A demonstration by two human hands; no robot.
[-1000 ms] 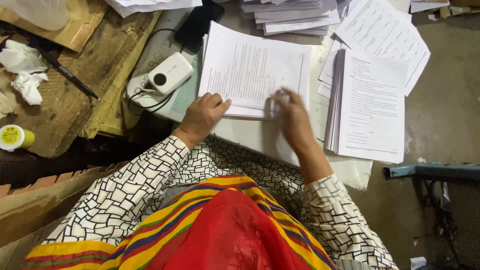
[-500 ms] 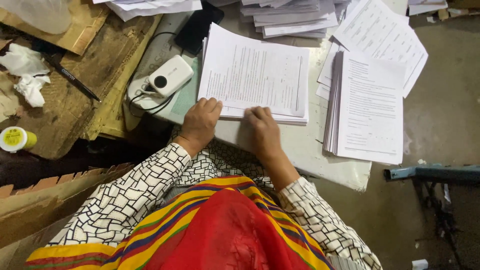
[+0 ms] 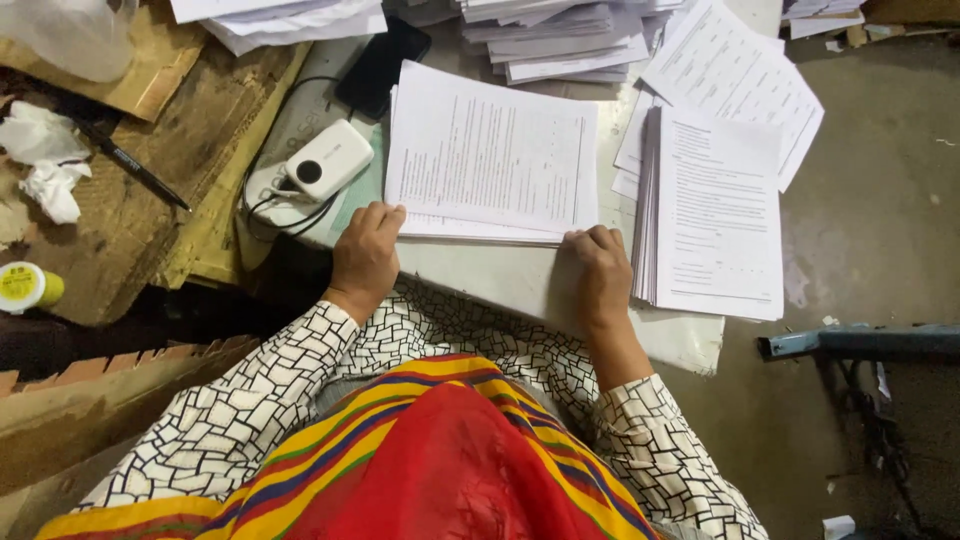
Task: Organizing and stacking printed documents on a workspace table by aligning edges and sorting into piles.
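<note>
Left hand [image 3: 365, 258] and right hand [image 3: 600, 272], fingers flat and holding nothing, squaring paper stack [image 3: 490, 155] on table [image 3: 500, 280]; best pressed evenly at both near corners.

You see two hands: left hand [image 3: 366, 258], right hand [image 3: 600, 276]; between them one paper stack [image 3: 490, 155]; beyond left hand one white charger [image 3: 328, 160], one pen [image 3: 130, 162].

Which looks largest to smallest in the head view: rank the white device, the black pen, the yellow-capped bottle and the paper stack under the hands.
1. Paper stack
2. White device
3. Black pen: longer than the device but far thinner, so unsure
4. Yellow-capped bottle, partly cut off at the frame edge
</note>
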